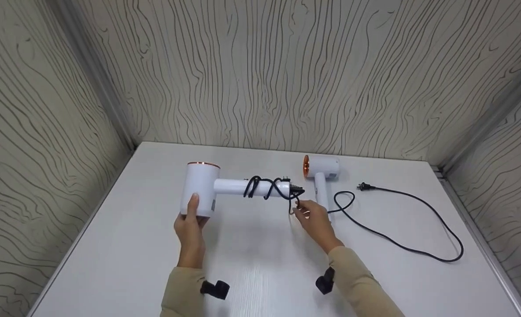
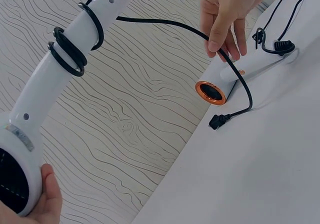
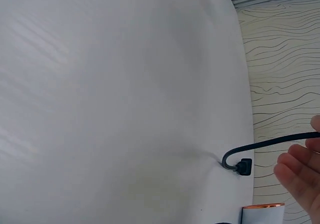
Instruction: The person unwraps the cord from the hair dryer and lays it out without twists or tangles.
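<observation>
A white hair dryer (image 1: 201,185) is held sideways by its barrel in my left hand (image 1: 190,233), thumb on its side. Black cord (image 2: 70,51) is wound in several loops round its handle (image 2: 55,79), which points right. Near the handle's end, my right hand (image 1: 316,222) pinches a length of the cord between thumb and fingers. In the left wrist view that length runs past the right hand (image 2: 227,21) to a black plug (image 2: 218,121) hanging free. The right wrist view shows the plug (image 3: 243,167) beside the partly visible right hand (image 3: 302,176).
A second white hair dryer (image 1: 324,167) with a copper-coloured rim lies on the white table (image 1: 123,246), behind and right of my right hand. Its black cord (image 1: 386,237) loops across the right side to a plug (image 1: 364,186). Wood-patterned panels (image 1: 251,75) stand behind and at both sides.
</observation>
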`<act>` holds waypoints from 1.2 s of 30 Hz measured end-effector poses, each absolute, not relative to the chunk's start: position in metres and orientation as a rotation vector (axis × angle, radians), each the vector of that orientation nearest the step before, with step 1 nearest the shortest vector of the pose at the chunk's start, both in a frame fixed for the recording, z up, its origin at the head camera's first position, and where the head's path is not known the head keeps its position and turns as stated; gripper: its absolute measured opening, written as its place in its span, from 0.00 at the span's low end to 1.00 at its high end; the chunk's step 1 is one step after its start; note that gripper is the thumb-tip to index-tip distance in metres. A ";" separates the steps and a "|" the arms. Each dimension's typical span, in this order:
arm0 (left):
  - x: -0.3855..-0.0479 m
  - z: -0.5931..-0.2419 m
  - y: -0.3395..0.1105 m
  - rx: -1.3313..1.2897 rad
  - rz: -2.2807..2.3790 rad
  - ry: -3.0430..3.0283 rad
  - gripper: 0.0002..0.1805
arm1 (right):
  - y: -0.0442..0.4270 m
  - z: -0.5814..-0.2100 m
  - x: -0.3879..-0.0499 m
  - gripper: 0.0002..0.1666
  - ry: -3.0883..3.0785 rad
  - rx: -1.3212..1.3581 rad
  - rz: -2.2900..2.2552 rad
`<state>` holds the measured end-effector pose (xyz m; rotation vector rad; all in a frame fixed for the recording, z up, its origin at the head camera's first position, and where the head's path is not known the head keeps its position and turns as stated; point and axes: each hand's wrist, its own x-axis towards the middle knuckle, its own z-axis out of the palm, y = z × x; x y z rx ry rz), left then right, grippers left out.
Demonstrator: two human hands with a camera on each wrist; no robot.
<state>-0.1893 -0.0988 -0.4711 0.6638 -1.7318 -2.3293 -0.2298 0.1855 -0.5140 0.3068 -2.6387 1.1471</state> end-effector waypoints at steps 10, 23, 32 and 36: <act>-0.190 -0.470 -0.100 0.654 -2.337 -1.740 0.42 | 0.186 -0.484 -0.227 0.11 -2.501 0.342 1.180; -0.194 -0.472 -0.099 0.657 -2.317 -1.742 0.40 | 0.183 -0.467 -0.231 0.04 -2.402 0.410 1.076; -0.191 -0.471 -0.098 0.637 -2.323 -1.757 0.40 | 0.186 -0.464 -0.233 0.03 -2.435 0.446 1.018; -0.191 -0.472 -0.098 0.633 -2.323 -1.762 0.40 | 0.186 -0.460 -0.232 0.07 -2.461 0.398 1.039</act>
